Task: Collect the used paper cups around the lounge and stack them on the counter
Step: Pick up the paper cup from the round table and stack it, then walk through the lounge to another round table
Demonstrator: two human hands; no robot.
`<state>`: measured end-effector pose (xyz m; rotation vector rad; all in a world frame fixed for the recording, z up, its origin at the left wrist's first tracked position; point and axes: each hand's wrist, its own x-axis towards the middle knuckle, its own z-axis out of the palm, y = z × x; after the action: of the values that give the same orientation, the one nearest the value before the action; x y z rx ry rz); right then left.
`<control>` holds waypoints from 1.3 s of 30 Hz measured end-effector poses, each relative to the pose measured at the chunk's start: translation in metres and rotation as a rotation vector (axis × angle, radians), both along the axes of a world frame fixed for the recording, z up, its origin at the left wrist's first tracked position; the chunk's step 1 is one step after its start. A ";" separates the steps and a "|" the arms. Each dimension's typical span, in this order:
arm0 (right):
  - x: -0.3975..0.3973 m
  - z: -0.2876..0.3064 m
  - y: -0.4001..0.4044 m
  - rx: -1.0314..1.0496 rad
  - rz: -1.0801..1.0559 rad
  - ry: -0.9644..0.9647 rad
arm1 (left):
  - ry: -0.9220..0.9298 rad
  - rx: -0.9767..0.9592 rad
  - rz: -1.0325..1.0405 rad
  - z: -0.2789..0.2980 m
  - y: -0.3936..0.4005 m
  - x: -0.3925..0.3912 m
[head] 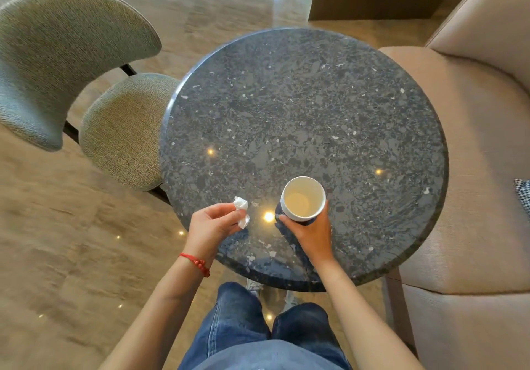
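A white paper cup [302, 199] with a dark blue base stands upright near the front of the round dark stone table [315, 105]. Its inside looks empty and yellowish. My right hand [311, 232] wraps around the cup's lower part from the near side. My left hand [213, 226], a red bead bracelet on its wrist, is at the table's front left edge and pinches a crumpled white tissue [241, 210] between thumb and fingers.
A grey-green fabric chair [86, 82] is tucked against the table's left side. A beige sofa [481, 140] borders the table on the right, with a patterned cushion [522, 194] at the frame edge. Glossy tan floor lies all around.
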<state>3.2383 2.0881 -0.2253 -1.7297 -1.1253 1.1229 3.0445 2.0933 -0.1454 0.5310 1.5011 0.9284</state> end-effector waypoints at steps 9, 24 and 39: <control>-0.002 0.025 0.005 0.035 0.021 0.042 | -0.016 0.017 0.029 0.002 0.009 -0.004; 0.014 0.066 0.030 0.048 0.462 0.117 | -0.038 0.098 0.364 0.023 -0.027 0.005; -0.037 0.098 0.008 0.153 1.236 0.122 | -0.025 0.169 1.111 0.047 -0.166 0.045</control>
<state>3.2010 2.0962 -0.1272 -0.7026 -2.2079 1.7060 3.0894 1.9274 -0.0981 -0.2772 1.6825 1.9020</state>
